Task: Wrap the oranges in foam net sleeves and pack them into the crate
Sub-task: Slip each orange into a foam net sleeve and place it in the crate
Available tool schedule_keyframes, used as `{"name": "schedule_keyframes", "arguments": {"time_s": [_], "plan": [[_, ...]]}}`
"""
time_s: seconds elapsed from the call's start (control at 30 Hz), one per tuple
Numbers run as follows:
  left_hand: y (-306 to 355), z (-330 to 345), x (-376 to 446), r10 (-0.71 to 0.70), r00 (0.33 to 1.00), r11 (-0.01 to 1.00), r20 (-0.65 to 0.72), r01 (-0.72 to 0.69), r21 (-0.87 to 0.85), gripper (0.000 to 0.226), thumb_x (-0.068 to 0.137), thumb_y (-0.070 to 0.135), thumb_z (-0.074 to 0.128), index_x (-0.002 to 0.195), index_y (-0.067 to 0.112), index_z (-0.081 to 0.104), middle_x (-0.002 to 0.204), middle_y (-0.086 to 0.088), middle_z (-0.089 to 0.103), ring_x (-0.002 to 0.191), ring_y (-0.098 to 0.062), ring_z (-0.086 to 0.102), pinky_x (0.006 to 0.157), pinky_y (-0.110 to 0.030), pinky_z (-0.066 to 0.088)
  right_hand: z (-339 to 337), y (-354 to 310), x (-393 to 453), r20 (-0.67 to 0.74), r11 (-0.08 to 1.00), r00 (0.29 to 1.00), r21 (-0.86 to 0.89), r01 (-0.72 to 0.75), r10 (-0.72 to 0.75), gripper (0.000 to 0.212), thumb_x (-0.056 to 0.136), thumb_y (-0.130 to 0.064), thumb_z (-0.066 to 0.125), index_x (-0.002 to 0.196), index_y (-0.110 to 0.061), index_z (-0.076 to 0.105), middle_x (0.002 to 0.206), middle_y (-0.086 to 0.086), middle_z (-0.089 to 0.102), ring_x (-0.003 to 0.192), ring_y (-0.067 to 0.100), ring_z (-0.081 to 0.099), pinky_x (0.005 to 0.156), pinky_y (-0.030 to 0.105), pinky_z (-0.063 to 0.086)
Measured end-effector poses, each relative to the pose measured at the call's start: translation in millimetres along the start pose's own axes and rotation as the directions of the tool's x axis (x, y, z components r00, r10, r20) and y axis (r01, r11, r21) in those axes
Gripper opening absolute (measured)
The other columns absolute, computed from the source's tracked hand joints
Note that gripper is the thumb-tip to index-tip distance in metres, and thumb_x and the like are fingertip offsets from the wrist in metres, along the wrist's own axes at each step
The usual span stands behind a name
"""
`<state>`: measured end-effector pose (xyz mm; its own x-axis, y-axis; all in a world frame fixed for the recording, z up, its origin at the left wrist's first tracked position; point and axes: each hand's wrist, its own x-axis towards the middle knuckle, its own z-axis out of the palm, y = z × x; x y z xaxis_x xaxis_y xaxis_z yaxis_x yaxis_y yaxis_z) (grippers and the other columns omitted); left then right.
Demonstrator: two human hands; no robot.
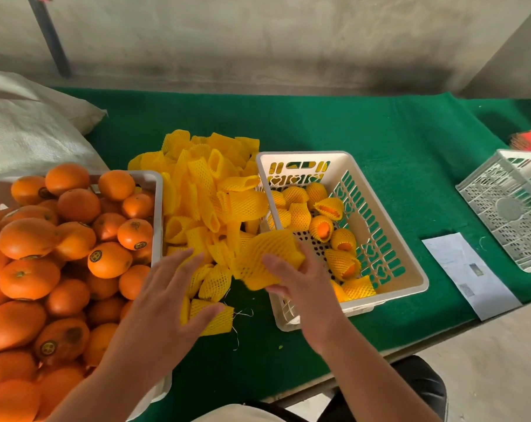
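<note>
We see right hand (300,278) with grip clamped on a sleeve (267,257) over crate (410,269); left hand (167,296) grip apart above sleeve pile (209,190); oranges (60,254) left, paper (468,272) right on tabletop (380,132).

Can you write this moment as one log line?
right hand: holds sleeve | left hand: open over sleeve pile | crate: partly filled

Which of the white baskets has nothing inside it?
The mesh basket at the far right, tipped on its side. The big tray holds bare oranges; the middle crate holds wrapped ones.
</note>
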<state>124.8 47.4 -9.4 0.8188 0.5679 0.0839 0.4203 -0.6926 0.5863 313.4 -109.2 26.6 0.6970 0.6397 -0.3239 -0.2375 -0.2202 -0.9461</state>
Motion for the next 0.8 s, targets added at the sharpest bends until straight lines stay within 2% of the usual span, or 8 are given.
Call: {"name": "schedule_keyframes", "arguments": {"time_s": [0.1, 0.17, 0.27, 0.37, 0.43, 0.53, 0.67, 0.8], "plan": [[-38, 10, -8, -0.163, 0.986, 0.973, 0.029, 0.156, 0.173, 0.089, 0.086, 0.077, 0.05, 0.16, 0.033, 0.028, 0.171, 0.002, 0.016, 0.159, -0.023, 0.009, 0.119, -0.05, 0.027, -30, -3, 26, -0.171, 0.998, 0.984, 0.042, -0.045, 0.051, 0.096, 0.07, -0.063, 0.086, 0.151, -0.04, 0.041, 0.129, -0.006, 0.068, 0.104, 0.019, 0.075, 0.088, 0.037, 0.063], [-54, 20, -15, -0.254, 0.964, 0.95, 0.079, 0.233, 0.209, 0.094, 0.085, 0.073, 0.052, 0.163, 0.034, 0.018, 0.173, 0.0, 0.002, 0.16, -0.024, -0.003, 0.122, -0.053, 0.022, -49, -2, 43, -0.256, 0.995, 0.961, 0.028, -0.096, 0.1, 0.099, 0.071, -0.065, 0.086, 0.154, -0.048, 0.034, 0.133, -0.014, 0.058, 0.102, 0.02, 0.073, 0.087, 0.038, 0.062], [-63, 37, -26, -0.329, 0.935, 0.939, 0.131, 0.31, 0.147, 0.094, 0.09, 0.068, 0.049, 0.162, 0.045, -0.006, 0.172, 0.007, -0.014, 0.159, -0.022, -0.008, 0.125, -0.05, 0.018, -75, 11, 75, -0.353, 0.982, 0.921, -0.027, -0.189, 0.168, 0.102, 0.074, -0.064, 0.084, 0.158, -0.042, 0.029, 0.149, -0.003, 0.044, 0.117, 0.03, 0.062, 0.108, 0.057, 0.05], [-59, 43, -27, -0.357, 0.927, 0.934, 0.114, 0.35, 0.078, 0.082, 0.101, 0.047, 0.054, 0.158, 0.052, -0.005, 0.173, 0.004, -0.002, 0.16, -0.023, 0.001, 0.124, -0.046, 0.018, -87, 24, 106, -0.38, 0.959, 0.898, -0.086, -0.271, 0.221, 0.102, 0.078, -0.059, 0.083, 0.159, -0.03, 0.029, 0.152, 0.006, 0.042, 0.122, 0.036, 0.059, 0.09, 0.047, 0.059], [-59, 43, -24, -0.353, 0.933, 0.934, 0.073, 0.346, 0.095, 0.076, 0.103, 0.03, 0.056, 0.163, 0.042, 0.011, 0.172, -0.003, 0.011, 0.159, -0.027, 0.011, 0.123, -0.046, 0.022, -89, 32, 125, -0.367, 0.94, 0.9, -0.149, -0.305, 0.234, 0.103, 0.08, -0.055, 0.084, 0.16, -0.023, 0.027, 0.151, 0.008, 0.043, 0.123, 0.037, 0.059, 0.073, 0.034, 0.058], [-56, 48, -21, -0.322, 0.936, 0.926, 0.143, 0.281, 0.252, 0.062, 0.092, 0.006, 0.065, 0.152, 0.011, 0.05, 0.169, -0.012, 0.026, 0.155, -0.036, 0.025, 0.121, -0.053, 0.033, -90, 46, 154, -0.35, 0.911, 0.905, -0.24, -0.335, 0.241, 0.109, 0.079, -0.049, 0.088, 0.159, -0.013, 0.024, 0.152, 0.013, 0.042, 0.129, 0.036, 0.052, 0.086, 0.043, 0.059], [-50, 59, -12, -0.463, 0.885, 0.872, 0.041, 0.447, 0.199, 0.091, 0.086, -0.004, 0.063, 0.164, 0.023, 0.025, 0.169, -0.01, 0.021, 0.155, -0.034, 0.02, 0.124, -0.052, 0.028, -85, 59, 189, -0.337, 0.848, 0.905, -0.37, -0.38, 0.259, 0.112, 0.078, -0.051, 0.088, 0.16, -0.009, 0.023, 0.154, 0.017, 0.04, 0.133, 0.039, 0.049, 0.102, 0.055, 0.054], [-53, 60, -7, -0.44, 0.897, 0.867, 0.045, 0.412, 0.28, 0.099, 0.07, -0.003, 0.079, 0.158, 0.017, 0.039, 0.157, -0.019, 0.041, 0.142, -0.042, 0.042, 0.113, -0.059, 0.04, -76, 65, 224, -0.322, 0.797, 0.905, -0.449, -0.404, 0.278, 0.111, 0.077, -0.058, 0.085, 0.159, -0.012, 0.026, 0.152, 0.015, 0.043, 0.127, 0.037, 0.054, 0.1, 0.053, 0.056]]}}
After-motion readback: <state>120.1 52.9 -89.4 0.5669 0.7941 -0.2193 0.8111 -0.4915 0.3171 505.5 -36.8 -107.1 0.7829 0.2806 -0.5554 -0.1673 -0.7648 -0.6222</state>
